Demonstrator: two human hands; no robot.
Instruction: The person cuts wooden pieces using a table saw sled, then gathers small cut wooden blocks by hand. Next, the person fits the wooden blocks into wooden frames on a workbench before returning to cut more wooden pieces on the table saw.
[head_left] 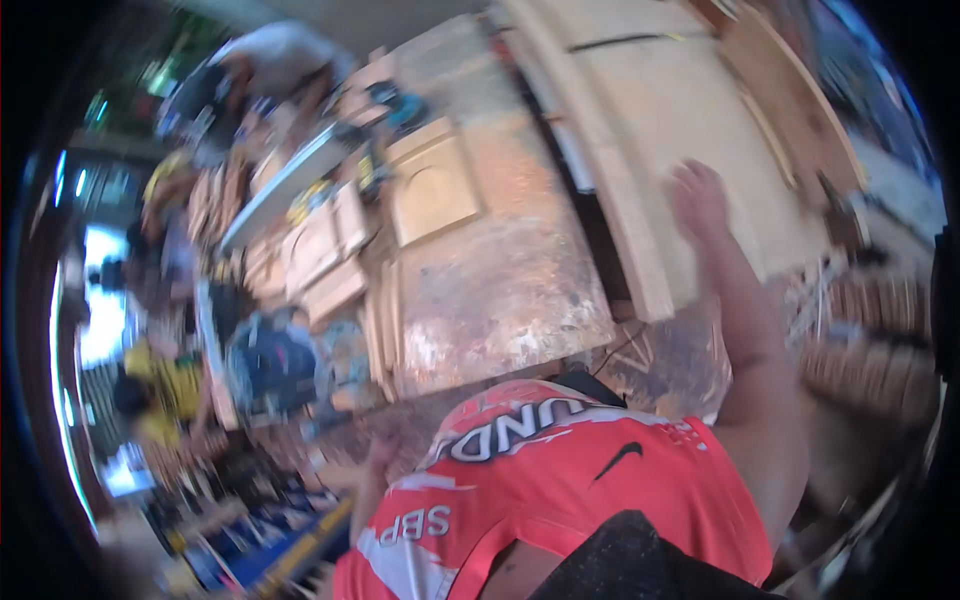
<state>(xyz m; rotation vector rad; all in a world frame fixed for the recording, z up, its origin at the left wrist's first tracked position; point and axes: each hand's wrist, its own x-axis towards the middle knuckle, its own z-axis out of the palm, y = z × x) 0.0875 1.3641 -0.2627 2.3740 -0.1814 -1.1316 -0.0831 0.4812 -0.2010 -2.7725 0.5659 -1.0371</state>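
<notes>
My right hand (699,204) is over a large pale wooden panel (645,110) on the right. Its fingers look loosely bent and slightly apart, with nothing visible in them, though motion blurs them. Whether it touches the panel I cannot tell. A thick wooden edge strip (610,170) runs along the panel's left side. My left hand (381,450) hangs low beside my body, close to the front edge of the worn worktable (500,300). Blur smears its fingers, so I cannot make out whether it holds anything.
A square wooden panel (433,190), several wooden boards (325,240) and a teal power tool (403,108) lie on the worktable. A dark gap (603,235) separates it from the large panel. People, one in a yellow shirt (165,390), are at the left. Wood stacks (870,310) stand right.
</notes>
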